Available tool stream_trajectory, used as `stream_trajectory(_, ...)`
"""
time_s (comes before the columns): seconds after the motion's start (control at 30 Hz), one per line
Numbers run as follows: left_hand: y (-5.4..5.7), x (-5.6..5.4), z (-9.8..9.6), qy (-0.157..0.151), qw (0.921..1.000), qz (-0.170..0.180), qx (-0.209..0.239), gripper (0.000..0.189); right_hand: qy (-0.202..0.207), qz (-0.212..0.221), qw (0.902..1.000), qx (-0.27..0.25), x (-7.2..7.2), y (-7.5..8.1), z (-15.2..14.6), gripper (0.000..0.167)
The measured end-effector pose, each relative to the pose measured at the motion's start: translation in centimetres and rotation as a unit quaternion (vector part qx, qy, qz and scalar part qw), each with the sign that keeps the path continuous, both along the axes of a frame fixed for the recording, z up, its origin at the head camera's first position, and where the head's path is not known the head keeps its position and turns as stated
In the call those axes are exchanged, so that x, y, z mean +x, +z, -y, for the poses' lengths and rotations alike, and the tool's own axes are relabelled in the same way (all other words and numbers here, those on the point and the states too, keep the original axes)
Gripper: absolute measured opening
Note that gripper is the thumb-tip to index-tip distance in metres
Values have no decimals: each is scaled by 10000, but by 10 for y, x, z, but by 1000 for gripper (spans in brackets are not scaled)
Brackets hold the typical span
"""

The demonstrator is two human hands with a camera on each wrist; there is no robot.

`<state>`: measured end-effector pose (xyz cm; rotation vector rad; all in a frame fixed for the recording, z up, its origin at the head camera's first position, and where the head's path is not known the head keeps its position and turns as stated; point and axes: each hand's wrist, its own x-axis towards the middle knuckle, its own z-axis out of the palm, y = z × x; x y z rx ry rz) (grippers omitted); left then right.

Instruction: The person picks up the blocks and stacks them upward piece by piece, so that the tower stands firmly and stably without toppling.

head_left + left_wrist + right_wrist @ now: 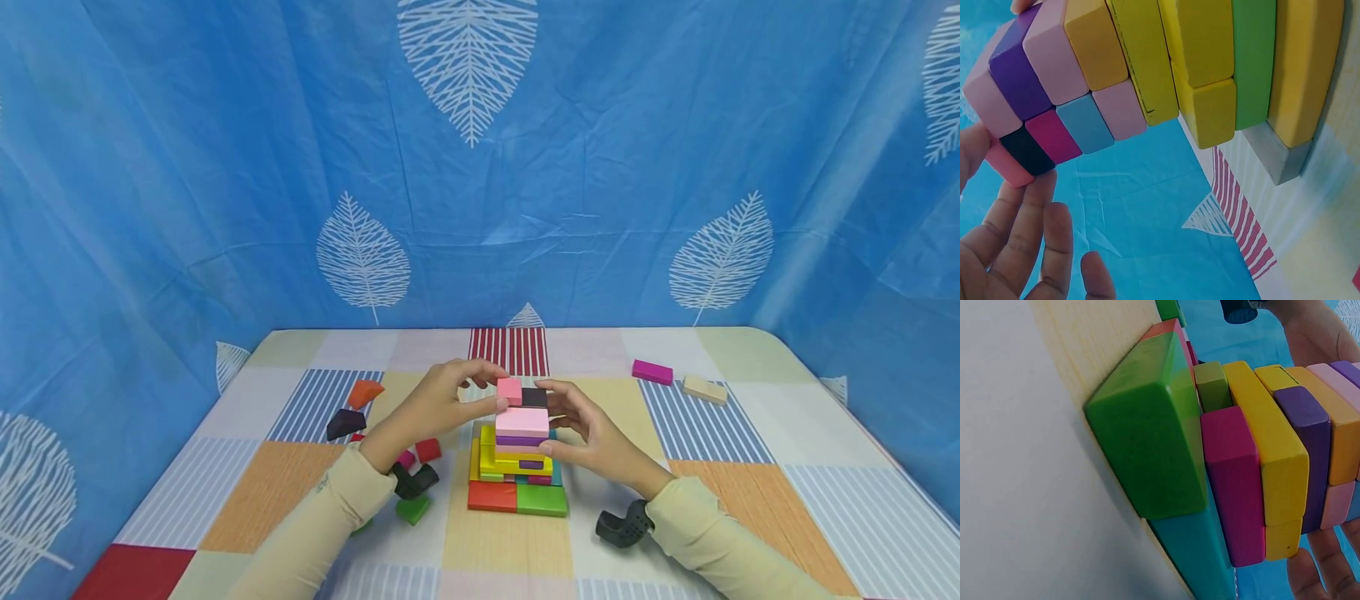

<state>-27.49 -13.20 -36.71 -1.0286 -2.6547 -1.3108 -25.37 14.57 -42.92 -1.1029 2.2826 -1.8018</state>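
A tower of coloured wooden blocks (522, 457) stands in front of me. At its top, beside a black block (534, 398), sits a coral-pink block (510, 390). My left hand (442, 404) pinches this coral-pink block between thumb and fingertips, as the left wrist view also shows. My right hand (592, 433) curves round the tower's upper right side, thumb at the front near the light pink block (522, 421) and fingers behind. In the right wrist view its fingers (1322, 562) lie by the far side of the blocks, partly cut off.
Left of the tower lie loose blocks: an orange one (365, 393), a black one (346, 424), a red one (428, 451) and a green one (412, 509). At the back right are a magenta block (652, 372) and a plain wood block (705, 390). A blue curtain (570, 208) surrounds the table.
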Motion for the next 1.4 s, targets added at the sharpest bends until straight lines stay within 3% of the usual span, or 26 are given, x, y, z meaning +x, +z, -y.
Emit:
stream_trajectory(0.33, 5, 2, 2, 5, 9999, 116, -108, 51, -47, 37, 10000, -2, 1, -1, -1, 72)
stream_trajectory(0.6, -1, 2, 34, 254, 9989, 336, -227, 39, -10, 61, 10000, 36, 1, 1, 0, 75)
stream_trajectory(0.8, -14, -4, 59, -35, 9960, 602, -665, 30, -46, 59, 9999, 69, 1, 1, -1, 76)
stream_trajectory(0.97, -25, -9, 74, -343, 9874, 1067, -1116, 29, -67, 88, 9999, 91, 1, 2, -1, 76)
stream_trajectory(1.13, -28, -6, 78, -262, 9740, 1624, -1559, 38, -105, 136, 9998, 127, 2, 2, 0, 76)
stream_trajectory(1.23, -30, -4, 75, -116, 9691, 1664, -1814, 42, -117, 140, 9997, 135, 2, 2, 0, 76)
stream_trajectory(1.4, -32, -1, 68, 137, 9641, 1446, -2224, 39, -116, 148, 9997, 141, 2, 3, 0, 76)
